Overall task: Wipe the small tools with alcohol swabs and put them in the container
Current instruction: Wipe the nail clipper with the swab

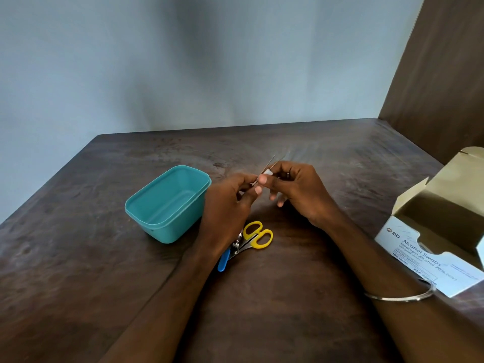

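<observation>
Thin metal tweezers (pixel 272 163) were up above the dark wooden table (pixel 327 158), the left hand (pixel 230 203) pinching their base, the right hand (pixel 296 189) pressing a small white swab (pixel 267 172) against the prongs. Just left sat the empty teal plastic container (pixel 167 203); yellow-handled scissors (pixel 255 235) and a blue-handled nail clipper (pixel 225 258) lay beneath the left wrist. An open alcohol swabs box (pixel 429 244) stood well right.

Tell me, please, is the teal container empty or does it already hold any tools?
Empty. The container stands open and upright, its bare floor in full view; the scissors lie outside it on the table.
</observation>
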